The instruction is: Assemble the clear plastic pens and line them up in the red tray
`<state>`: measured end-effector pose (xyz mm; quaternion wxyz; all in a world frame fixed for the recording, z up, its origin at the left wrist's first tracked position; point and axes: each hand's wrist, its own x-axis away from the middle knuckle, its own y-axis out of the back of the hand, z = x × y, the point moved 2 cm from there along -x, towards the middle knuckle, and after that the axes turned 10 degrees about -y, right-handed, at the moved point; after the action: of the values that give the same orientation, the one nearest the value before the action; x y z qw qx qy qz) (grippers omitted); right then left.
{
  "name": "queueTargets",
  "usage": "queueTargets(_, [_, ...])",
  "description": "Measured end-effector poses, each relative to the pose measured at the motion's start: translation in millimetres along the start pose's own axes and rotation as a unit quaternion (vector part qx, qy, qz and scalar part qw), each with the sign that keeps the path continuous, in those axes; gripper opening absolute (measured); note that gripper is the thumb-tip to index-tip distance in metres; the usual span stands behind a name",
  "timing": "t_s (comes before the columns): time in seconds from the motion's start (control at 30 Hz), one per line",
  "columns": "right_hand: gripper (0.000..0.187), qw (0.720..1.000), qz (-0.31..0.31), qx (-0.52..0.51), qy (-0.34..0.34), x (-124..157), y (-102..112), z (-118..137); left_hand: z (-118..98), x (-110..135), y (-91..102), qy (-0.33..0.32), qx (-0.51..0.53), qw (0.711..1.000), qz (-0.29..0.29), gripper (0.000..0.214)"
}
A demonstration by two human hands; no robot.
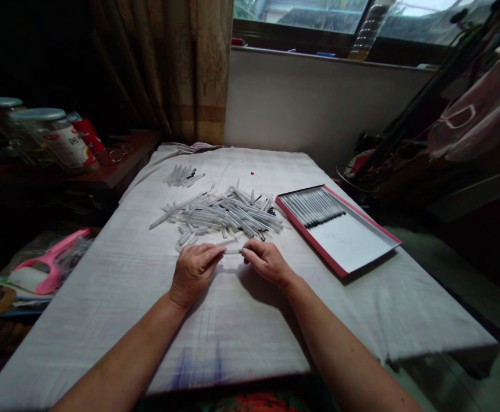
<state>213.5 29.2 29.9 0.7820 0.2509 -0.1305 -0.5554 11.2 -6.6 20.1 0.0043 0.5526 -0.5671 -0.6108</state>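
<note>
Between my two hands a clear pen (233, 252) lies level, low over the cloth. My left hand (196, 268) is closed on its left part, and the fingers of my right hand (267, 260) pinch its right end. Just beyond them spreads a loose pile of clear pen parts (228, 212), with short clear caps (185, 236) at its near left edge. To the right, a shallow red-edged box (361, 246) holds a row of clear pens with black ends (312, 206) in its far half. My fingertips hide both ends of the held pen.
A smaller bunch of pen parts (183, 175) lies at the far left of the table (116, 320), which has a white cloth. A tiny red piece (252, 173) sits near the back. Lidded jars (60, 140) stand on a side shelf. A pink plastic thing (52, 263) lies left of the table.
</note>
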Motion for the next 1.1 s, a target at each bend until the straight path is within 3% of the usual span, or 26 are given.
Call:
queueTargets(0.17, [0.042, 0.976, 0.06, -0.187, -0.095, -3, -10, 0, -4, -2, 4.5, -0.042, -0.034, 0.998, -0.033, 0.018])
queueTargets(0.47, [0.053, 0.964, 0.028, -0.226, -0.139, -8, -19, -3, -7, -6, 3.8, -0.071, -0.084, 0.993, -0.045, 0.019])
queueTargets(0.6, [0.053, 0.948, -0.096, -0.263, -0.149, -12, -16, -9, -8, -7, 5.4, 0.009, -0.079, 0.994, -0.076, 0.024])
queueTargets(0.7, [0.053, 0.95, -0.124, -0.264, -0.116, -11, -14, -8, -1, -5, 2.6, 0.129, 0.053, 0.986, -0.088, 0.026])
queueTargets(0.77, [0.051, 0.964, -0.093, -0.237, -0.076, -8, -18, -5, 5, -3, -0.8, 0.244, 0.194, 0.945, -0.097, 0.038])
queueTargets(0.87, [0.047, 0.984, -0.043, -0.168, -0.033, -3, -30, 1, 10, -2, -2.2, 0.381, 0.358, 0.839, -0.153, 0.057])
queueTargets(0.97, [0.044, 0.99, -0.021, -0.134, -0.023, -2, -43, 5, 11, -6, 2.3, 0.43, 0.441, 0.764, -0.193, 0.057])
queueTargets(1.1, [0.046, 0.986, 0.021, -0.164, -0.037, -12, -54, 9, 20, -11, 14.6, 0.427, 0.482, 0.734, -0.218, 0.052])
